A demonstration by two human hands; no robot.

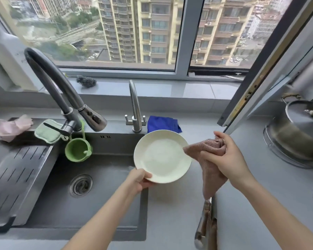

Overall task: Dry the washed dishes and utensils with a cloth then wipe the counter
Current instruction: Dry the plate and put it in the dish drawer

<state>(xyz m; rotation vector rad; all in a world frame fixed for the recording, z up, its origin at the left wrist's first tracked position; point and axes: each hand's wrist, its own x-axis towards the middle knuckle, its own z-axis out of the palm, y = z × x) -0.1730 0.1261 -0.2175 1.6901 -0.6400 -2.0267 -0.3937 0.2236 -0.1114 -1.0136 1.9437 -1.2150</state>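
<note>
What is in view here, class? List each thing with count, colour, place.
sink: one, dark grey, left half
counter: one, pale grey, right half
plate: one, white, held over the sink's right edge
brown cloth: one, pinkish brown, held right of the plate
blue cloth: one, blue, behind the plate
spray faucet: one, dark grey, behind the sink
small tap: one, steel, behind the plate
green cup: one, green, hanging from the spray faucet
green pad: one, pale green, sink's ledge
pink item: one, pink, far left
scourer: one, dark, windowsill
pot: one, steel, lidded, far right
left hand: one, grips the plate's near rim
right hand: one, grips the brown cloth
</note>
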